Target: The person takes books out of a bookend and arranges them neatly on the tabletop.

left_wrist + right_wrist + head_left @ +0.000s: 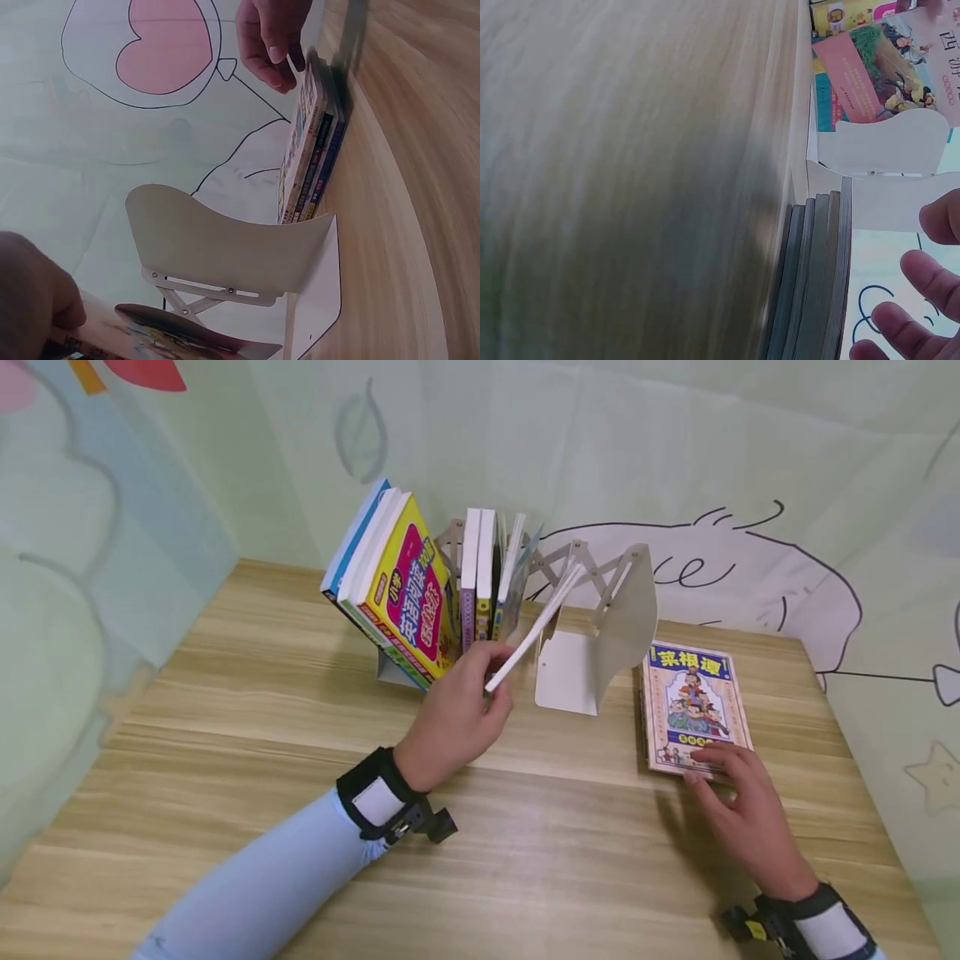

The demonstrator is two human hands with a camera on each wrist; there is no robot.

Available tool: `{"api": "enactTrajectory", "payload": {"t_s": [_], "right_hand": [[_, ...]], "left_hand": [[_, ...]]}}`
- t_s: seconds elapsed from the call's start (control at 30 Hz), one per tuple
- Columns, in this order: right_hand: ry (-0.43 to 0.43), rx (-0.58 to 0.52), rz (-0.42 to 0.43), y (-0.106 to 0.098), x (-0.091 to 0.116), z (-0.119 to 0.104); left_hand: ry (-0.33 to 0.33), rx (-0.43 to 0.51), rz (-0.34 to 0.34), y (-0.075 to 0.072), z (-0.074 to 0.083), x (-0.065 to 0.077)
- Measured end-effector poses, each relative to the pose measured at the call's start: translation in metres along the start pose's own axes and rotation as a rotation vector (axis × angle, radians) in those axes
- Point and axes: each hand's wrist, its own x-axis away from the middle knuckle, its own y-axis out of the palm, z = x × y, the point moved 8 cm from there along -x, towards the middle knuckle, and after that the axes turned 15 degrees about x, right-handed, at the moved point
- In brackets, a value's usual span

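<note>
My left hand (457, 718) pinches a thin book (536, 631) by its near edge, tilted to the right within an expanding metal book stand (630, 618). Its pink illustrated cover (911, 71) shows in the right wrist view. Fingers spread and lightly bent, my right hand (750, 818) hovers at the near end of a stack of small books (693, 702) lying flat on the table. The right wrist view shows a gap between those fingers and the stack. A comic-style picture of several figures covers the top book.
In the stand's left part, large books lean left, a yellow one (408, 589) foremost. Several slimmer books (483, 577) stand upright beside them. The stand's right end plate is next to the flat stack. A printed cloth (465, 435) hangs behind the wooden table (225, 693).
</note>
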Motion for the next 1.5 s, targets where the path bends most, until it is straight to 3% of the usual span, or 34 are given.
{"api": "enactTrajectory", "payload": {"t_s": [0.13, 0.33, 0.5, 0.6, 0.73, 0.93, 1.0, 1.23, 1.37, 1.5], "right_hand": [[-0.012, 0.004, 0.014, -0.001, 0.0, -0.002], [-0.03, 0.0, 0.037, -0.001, 0.001, -0.004], [-0.042, -0.013, 0.025, -0.002, 0.001, -0.01], [-0.068, -0.031, -0.021, 0.001, 0.003, -0.02], [-0.123, -0.113, -0.099, 0.006, 0.008, -0.038], [-0.27, -0.475, -0.219, 0.007, 0.018, -0.072], [-0.294, -0.529, -0.261, 0.008, 0.021, -0.081], [-0.222, -0.526, -0.388, 0.024, 0.028, -0.096], [-0.27, -0.511, -0.349, 0.024, 0.029, -0.101], [-0.328, -0.515, -0.269, 0.019, 0.03, -0.102]], "left_hand": [[0.026, -0.006, 0.058, -0.007, -0.004, 0.004], [0.099, 0.161, 0.201, -0.032, -0.004, 0.011], [0.172, 0.268, 0.241, -0.047, 0.012, 0.021], [0.109, 0.351, 0.224, -0.05, 0.018, 0.025], [-0.031, 0.431, 0.165, -0.046, 0.02, 0.032], [-0.234, 0.581, -0.006, -0.028, 0.016, 0.037], [-0.277, 0.621, -0.057, -0.022, 0.016, 0.039], [-0.296, 0.674, -0.168, -0.004, 0.019, 0.043], [-0.3, 0.656, -0.17, -0.003, 0.017, 0.043], [-0.343, 0.671, -0.152, -0.003, 0.013, 0.043]]}}
